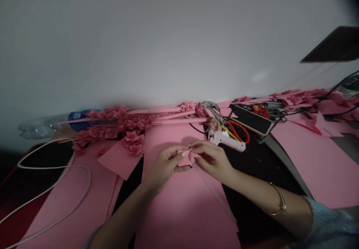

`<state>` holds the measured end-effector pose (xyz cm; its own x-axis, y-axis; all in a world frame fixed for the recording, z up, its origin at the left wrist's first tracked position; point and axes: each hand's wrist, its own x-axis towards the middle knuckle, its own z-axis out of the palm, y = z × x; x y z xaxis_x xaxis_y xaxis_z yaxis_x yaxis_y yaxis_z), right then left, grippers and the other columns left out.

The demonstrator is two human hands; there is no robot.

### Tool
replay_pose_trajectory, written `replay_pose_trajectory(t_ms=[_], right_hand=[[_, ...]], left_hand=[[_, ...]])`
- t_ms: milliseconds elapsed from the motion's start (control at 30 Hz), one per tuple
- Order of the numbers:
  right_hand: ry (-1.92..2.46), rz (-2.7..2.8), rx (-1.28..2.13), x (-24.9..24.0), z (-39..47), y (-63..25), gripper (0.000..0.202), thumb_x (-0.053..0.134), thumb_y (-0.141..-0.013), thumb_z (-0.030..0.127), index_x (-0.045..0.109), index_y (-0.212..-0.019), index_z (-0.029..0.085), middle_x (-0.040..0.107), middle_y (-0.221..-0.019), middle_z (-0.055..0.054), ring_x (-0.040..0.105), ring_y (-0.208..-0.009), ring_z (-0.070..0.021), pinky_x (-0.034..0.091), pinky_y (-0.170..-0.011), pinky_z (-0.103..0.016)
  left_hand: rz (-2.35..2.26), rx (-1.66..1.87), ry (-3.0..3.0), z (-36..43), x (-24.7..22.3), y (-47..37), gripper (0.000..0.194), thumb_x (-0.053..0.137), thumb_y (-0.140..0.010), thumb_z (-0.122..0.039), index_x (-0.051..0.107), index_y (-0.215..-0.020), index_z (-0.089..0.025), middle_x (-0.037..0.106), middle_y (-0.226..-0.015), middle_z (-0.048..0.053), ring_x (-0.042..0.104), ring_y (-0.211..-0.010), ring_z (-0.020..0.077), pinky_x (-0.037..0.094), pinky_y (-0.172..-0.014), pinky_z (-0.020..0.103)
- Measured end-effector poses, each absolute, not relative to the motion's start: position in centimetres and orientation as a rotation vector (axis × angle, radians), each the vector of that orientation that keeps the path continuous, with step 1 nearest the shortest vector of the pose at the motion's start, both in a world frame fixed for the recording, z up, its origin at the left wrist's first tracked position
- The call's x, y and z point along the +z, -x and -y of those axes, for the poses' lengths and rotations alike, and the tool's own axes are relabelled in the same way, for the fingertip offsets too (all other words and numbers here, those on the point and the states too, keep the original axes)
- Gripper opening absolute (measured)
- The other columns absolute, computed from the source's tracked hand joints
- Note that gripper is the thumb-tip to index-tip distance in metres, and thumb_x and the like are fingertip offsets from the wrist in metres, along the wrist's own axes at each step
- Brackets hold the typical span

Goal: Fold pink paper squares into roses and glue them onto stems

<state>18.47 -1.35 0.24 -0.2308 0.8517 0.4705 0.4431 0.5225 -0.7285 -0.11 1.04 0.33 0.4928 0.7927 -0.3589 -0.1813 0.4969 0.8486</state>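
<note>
Inspecting the desk (252,174) centre, we find the paper (184,160) crosswise between left hand (165,165) and right hand (217,163), both pinching it, fingers nearly closed, neither nearer.

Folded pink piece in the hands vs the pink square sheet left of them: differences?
- Pose: the folded piece is held up in both hands; the square sheet lies down, partly covered by paper roses.
- Shape: the folded piece has creases and points; the square sheet looks flat.
- Size: the folded piece looks smaller than the square sheet.
Shared: both pink.
</note>
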Motion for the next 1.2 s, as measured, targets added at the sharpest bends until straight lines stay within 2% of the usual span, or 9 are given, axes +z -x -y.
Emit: replay_pose_trajectory(t_ms=[233,400,633,1200], right_hand=[[0.995,2.01,0.35,0.0,1.42,-18.58,0.034,0.053,-0.085,0.007,0.064,-0.114,0.022,0.069,-0.111,-0.012,0.066,-0.103,-0.0207,0.054,-0.087,-0.038],[0.967,2.074,0.299,0.4,1.48,-18.48,0.041,0.051,-0.084,0.005,0.061,-0.121,0.019,0.067,-0.117,-0.014,0.064,-0.109,-0.0216,0.054,-0.09,-0.039],[0.959,2.11,0.289,0.5,1.55,-18.54,0.046,0.05,-0.08,0.004,0.059,-0.123,0.018,0.065,-0.121,-0.016,0.063,-0.11,-0.0233,0.054,-0.09,-0.041],[0.938,2.151,0.245,0.32,1.62,-18.64,0.046,0.049,-0.078,0.002,0.061,-0.121,0.011,0.066,-0.12,-0.018,0.062,-0.113,-0.0241,0.053,-0.093,-0.041]], left_hand=[[-0.873,0.756,-0.787,-1.07,0.38,-0.06,0.03,0.076,-0.072,-0.035,0.071,-0.096,-0.019,0.068,-0.101,0.005,0.062,-0.094,0.0195,0.057,-0.075,0.032],[-0.864,0.778,-0.74,-1.14,0.5,-0.07,0.028,0.077,-0.071,-0.034,0.072,-0.095,-0.019,0.066,-0.101,0.005,0.061,-0.093,0.0183,0.057,-0.073,0.03],[-0.866,0.746,-0.723,-1.32,0.41,0.19,0.026,0.079,-0.07,-0.03,0.073,-0.093,-0.019,0.069,-0.095,0.004,0.064,-0.082,0.0137,0.055,-0.069,0.023],[-0.863,0.709,-0.718,-1.55,0.49,0.31,0.035,0.084,-0.063,-0.028,0.074,-0.096,-0.021,0.071,-0.094,0.003,0.065,-0.081,0.0116,0.054,-0.066,0.018]])
